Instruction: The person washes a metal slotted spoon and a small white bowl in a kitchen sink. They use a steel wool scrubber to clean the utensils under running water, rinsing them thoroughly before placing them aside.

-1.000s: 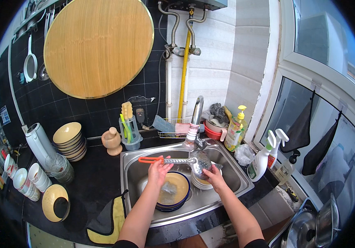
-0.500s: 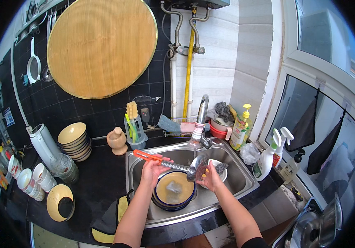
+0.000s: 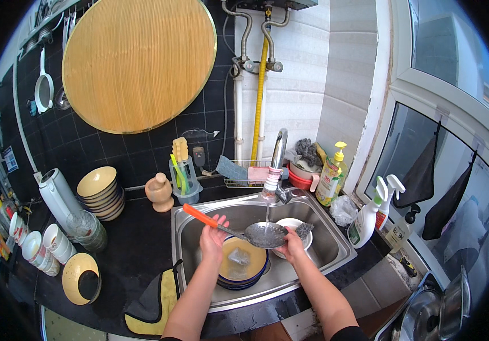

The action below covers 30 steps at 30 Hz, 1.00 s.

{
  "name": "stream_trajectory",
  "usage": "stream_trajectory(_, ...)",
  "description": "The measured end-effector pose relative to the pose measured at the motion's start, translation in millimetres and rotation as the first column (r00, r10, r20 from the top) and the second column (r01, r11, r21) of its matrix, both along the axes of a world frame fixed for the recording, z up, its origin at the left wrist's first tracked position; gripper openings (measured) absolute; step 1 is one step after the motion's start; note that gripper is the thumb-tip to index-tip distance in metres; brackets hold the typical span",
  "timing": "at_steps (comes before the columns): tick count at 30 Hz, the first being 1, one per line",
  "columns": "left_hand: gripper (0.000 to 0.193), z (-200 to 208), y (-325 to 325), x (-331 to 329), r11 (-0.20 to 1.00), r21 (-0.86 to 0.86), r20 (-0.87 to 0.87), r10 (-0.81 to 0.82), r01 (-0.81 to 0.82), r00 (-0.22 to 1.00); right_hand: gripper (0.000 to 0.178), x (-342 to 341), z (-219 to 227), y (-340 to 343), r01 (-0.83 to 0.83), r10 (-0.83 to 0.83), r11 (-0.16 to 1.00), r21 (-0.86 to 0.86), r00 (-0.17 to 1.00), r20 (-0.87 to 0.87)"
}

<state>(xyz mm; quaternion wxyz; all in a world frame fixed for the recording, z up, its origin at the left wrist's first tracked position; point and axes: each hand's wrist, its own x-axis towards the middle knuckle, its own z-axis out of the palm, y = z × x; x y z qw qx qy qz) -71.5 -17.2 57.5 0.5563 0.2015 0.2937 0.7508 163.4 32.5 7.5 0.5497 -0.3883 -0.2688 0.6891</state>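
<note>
My left hand (image 3: 212, 241) holds the handle of a metal skimmer (image 3: 265, 235) with an orange grip. My right hand (image 3: 292, 243) pinches the right rim of its round, perforated head. The head faces up under the tap (image 3: 278, 153), and running water lands in it. Below, in the steel sink (image 3: 199, 287), stand stacked yellowish bowls (image 3: 230, 274) with blue rims; the top one holds water and a grey scrubbing pad (image 3: 239, 257). A white bowl (image 3: 281, 223) with a dark steel-wool scrubber (image 3: 304, 229) lies behind my right hand.
Left on the black counter are stacked bowls (image 3: 101, 193), white cups (image 3: 57, 241), a tilted bowl (image 3: 75, 281) and a yellow-grey cloth (image 3: 166, 295). A soap bottle (image 3: 330, 176) and spray bottles (image 3: 367, 219) line the right side. A wire rack (image 3: 244, 183) sits behind the sink.
The skimmer's head has turned from upright to facing up, and water now falls into it. My left hand has shifted slightly right and down; my right hand has barely moved.
</note>
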Motion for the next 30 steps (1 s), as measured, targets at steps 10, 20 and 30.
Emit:
stream_trajectory(10,0.055,-55,3,60,0.928,-0.244,-0.209,-0.335,0.283,0.919,0.039,-4,-27,5,0.1,-0.104,0.994,0.046,0.988,0.113)
stream_trajectory(20,0.049,-56,-2,61,0.994,0.107,-0.684,0.074,-0.001,0.726,0.024,-1,-47,21,0.051,-0.049,0.999,-0.002,0.966,0.254)
stream_trajectory(30,0.045,-52,-2,53,0.971,-0.217,-0.572,-0.213,0.104,0.792,0.03,7,-34,31,-0.007,-0.03,0.999,0.053,0.745,0.666)
